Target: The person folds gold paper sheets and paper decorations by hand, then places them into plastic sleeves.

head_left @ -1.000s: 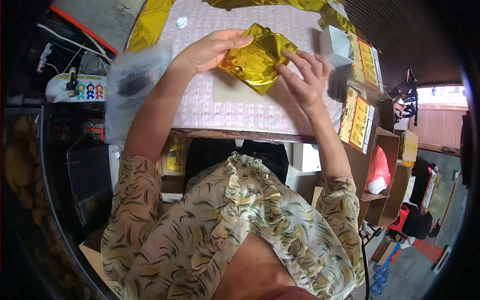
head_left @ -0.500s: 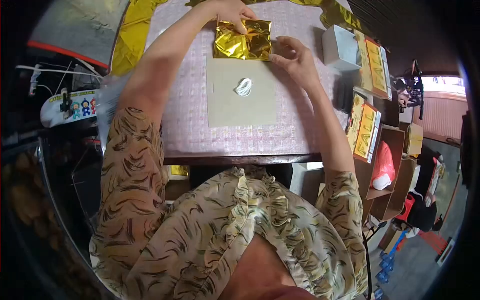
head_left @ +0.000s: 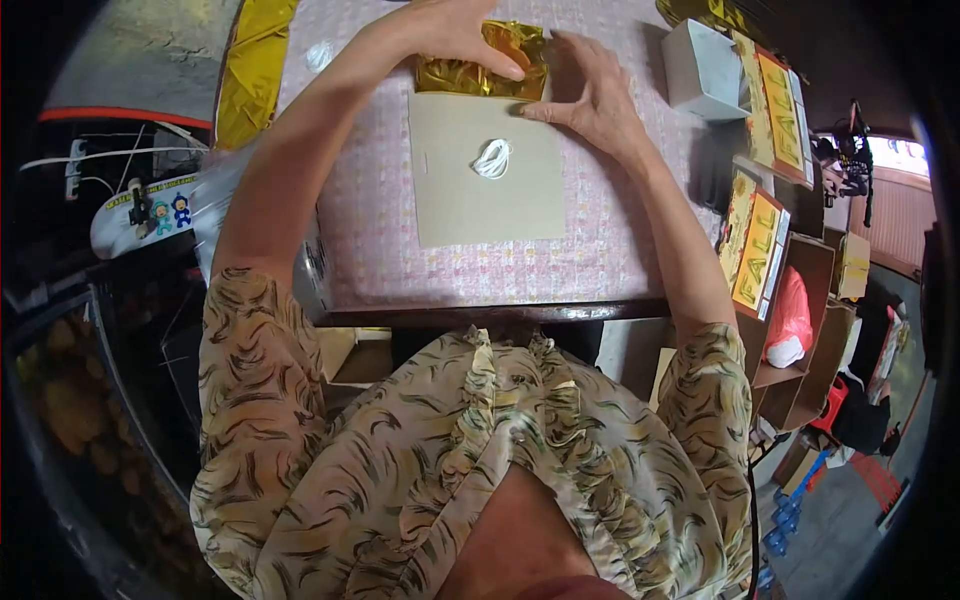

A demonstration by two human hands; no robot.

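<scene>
A folded piece of shiny gold foil [head_left: 455,76] lies at the far end of a beige card sheet [head_left: 485,215]. My left hand [head_left: 462,35] rests on the foil from above, thumb stretched across it; its other fingers are partly cut off by the top edge of the view. At the foil's right side is my right hand [head_left: 602,105], open, with its thumb by the near right corner and its fingers spread beyond. A small bundle of white cord [head_left: 491,159] sits on the card, apart from both hands.
A pink checked cloth [head_left: 370,250] covers the table. Gold sheeting [head_left: 258,70] hangs over its left edge. On the right stand a white box [head_left: 695,75] and packs marked FALL [head_left: 752,258]. A clear crumpled ball [head_left: 319,56] lies at the upper left.
My left hand's thumb has slid right and down across the foil, which looks flatter and more creased. My right hand's fingers have spread wider. The whole view has shifted slightly.
</scene>
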